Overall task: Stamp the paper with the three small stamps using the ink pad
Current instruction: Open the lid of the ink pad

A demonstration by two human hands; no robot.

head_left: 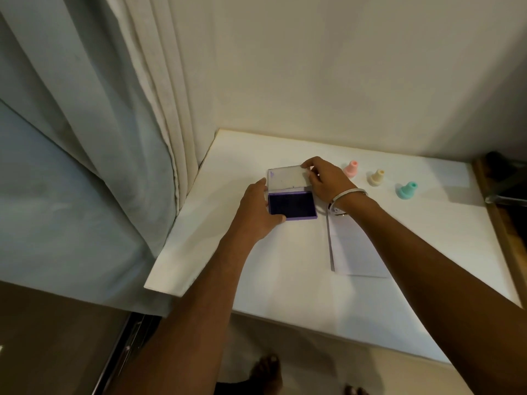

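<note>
The left hand (258,208) grips the ink pad (292,206) base. The right hand (328,181) pinches its raised clear lid (286,176). The dark purple pad lies exposed.

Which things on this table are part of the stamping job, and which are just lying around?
Part of the job:
ink pad, lid open, held by left hand and right hand
pink stamp
cream stamp
teal stamp
paper

Just there:
curtain
dark object at the right edge, unclear
</note>
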